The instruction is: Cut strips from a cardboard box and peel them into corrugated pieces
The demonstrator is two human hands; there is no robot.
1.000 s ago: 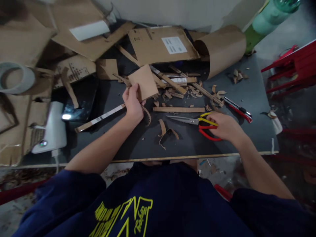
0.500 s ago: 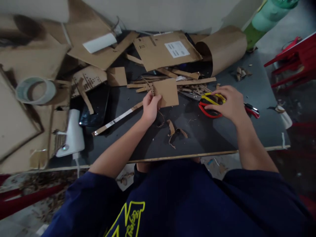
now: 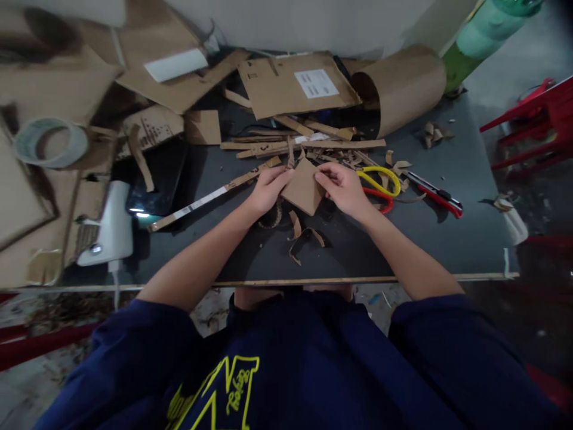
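Both hands hold a small square piece of cardboard (image 3: pixel 304 190) above the dark table, turned so one corner points toward me. My left hand (image 3: pixel 269 188) pinches its left corner, and my right hand (image 3: pixel 342 188) pinches the right one between thumb and fingers. Just right of my right hand lie scissors (image 3: pixel 390 180) with yellow and red handles, their blades partly hidden. Curled cardboard scraps (image 3: pixel 304 233) rest on the table below the piece. A long cardboard strip (image 3: pixel 210 196) with a white label lies left of my left hand.
A utility knife (image 3: pixel 436 194) lies at the right. Toward the back are a labelled cardboard sheet (image 3: pixel 277 89), a rolled cardboard tube (image 3: pixel 409 89) and a green bottle (image 3: pixel 474 48). At left are a tape roll (image 3: pixel 78 146), a black phone-like slab (image 3: pixel 165 179) and a white corded device (image 3: pixel 114 230).
My right hand has let go of the scissors, moved left and taken hold of the cardboard piece. The piece has been turned cornerwise. The scissors now lie on the table.
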